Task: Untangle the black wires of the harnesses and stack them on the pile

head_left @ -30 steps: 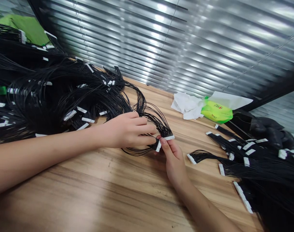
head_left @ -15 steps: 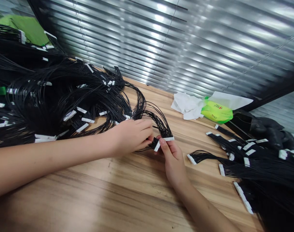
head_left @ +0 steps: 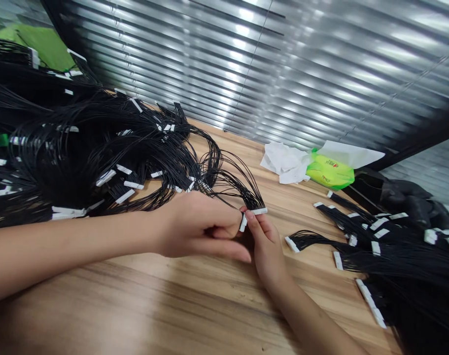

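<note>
My right hand [head_left: 266, 246] pinches a small white connector [head_left: 243, 222] between thumb and fingers. A longer white connector [head_left: 260, 211], with a fan of black wires [head_left: 246, 190], sticks out above the same fingers. My left hand [head_left: 200, 224] is right beside the small connector, its fingers curled around the black wires at the connector's back. The left thumb is stretched out below, apart from the curled fingers. Most of these wires are hidden behind the left hand.
A large heap of black wire harnesses [head_left: 80, 143] covers the left of the wooden table [head_left: 194, 301]. More harnesses [head_left: 405, 256] lie at the right. Crumpled white paper [head_left: 285, 162] and a green tissue pack [head_left: 331, 170] lie near the metal blinds [head_left: 224, 64].
My left hand has turned and come closer to the small connector. Its thumb has swung out and down from the earlier pinch on the wires. My right hand stays nearly in place.
</note>
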Demonstrator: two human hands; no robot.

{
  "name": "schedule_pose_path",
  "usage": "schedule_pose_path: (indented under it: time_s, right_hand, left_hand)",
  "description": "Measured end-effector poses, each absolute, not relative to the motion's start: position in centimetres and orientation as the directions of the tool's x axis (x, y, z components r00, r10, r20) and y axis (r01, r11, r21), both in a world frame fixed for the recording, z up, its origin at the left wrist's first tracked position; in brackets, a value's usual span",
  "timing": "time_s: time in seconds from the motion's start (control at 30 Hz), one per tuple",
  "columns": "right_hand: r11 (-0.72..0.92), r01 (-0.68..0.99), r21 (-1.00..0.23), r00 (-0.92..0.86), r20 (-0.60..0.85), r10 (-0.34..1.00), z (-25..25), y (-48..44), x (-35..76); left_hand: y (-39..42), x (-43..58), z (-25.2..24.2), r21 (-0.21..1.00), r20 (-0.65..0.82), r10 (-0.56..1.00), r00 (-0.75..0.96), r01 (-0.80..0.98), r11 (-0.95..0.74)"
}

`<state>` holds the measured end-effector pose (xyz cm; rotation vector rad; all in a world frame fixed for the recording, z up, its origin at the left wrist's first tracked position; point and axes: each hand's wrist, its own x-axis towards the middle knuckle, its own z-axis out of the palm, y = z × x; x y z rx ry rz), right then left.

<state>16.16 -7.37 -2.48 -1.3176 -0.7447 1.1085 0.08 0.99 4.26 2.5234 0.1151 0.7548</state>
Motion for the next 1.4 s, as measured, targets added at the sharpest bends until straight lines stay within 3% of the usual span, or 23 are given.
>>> schedule_pose_path:
  time_s: [0.07, 0.13, 0.27, 0.37, 0.6, 1.0, 1.17, 1.4]
  right_hand:
    - [-0.083, -0.176, -0.981, 0.366, -0.144, 0.920, -2.6, -7.3, 16.2]
    - [-0.080, -0.159, -0.984, 0.376, -0.135, 0.917, -2.6, -7.3, 16.2]
    - [-0.087, -0.143, -0.986, 0.348, -0.132, 0.928, -2.6, -7.4, 16.2]
    - [-0.080, -0.139, -0.987, 0.327, -0.122, 0.937, -2.6, -7.4, 16.1]
    - [-0.088, -0.120, -0.989, 0.315, -0.122, 0.941, -2.6, -7.4, 16.1]
    - [-0.092, -0.112, -0.990, 0.308, -0.122, 0.944, -2.7, -7.5, 16.2]
    - [-0.070, -0.092, -0.993, 0.269, -0.093, 0.959, -2.9, -7.5, 16.3]
    - [-0.091, -0.093, -0.992, 0.283, -0.114, 0.952, -2.7, -7.7, 16.2]
  left_hand:
    - [1.1, 0.1, 4.4, 0.509, 0.448, 0.362, 0.817, 0.100, -0.855]
    - [1.5, 0.2, 4.3, 0.387, 0.466, 0.441, 0.767, 0.272, -0.881]
    - [2.5, 0.2, 3.7, -0.030, 0.606, 0.298, 0.738, 0.395, -0.918]
    - [3.0, 0.1, 3.4, -0.161, 0.612, 0.241, 0.753, 0.418, -0.894]
    - [3.3, 0.0, 3.3, -0.147, 0.588, 0.320, 0.743, 0.487, -0.861]
    - [3.0, -0.1, 2.8, -0.225, 0.606, 0.154, 0.780, 0.354, -0.908]
    - [2.5, 0.0, 3.1, -0.200, 0.596, 0.122, 0.794, 0.294, -0.935]
    - [3.0, 0.1, 2.9, -0.132, 0.573, 0.293, 0.765, 0.439, -0.889]
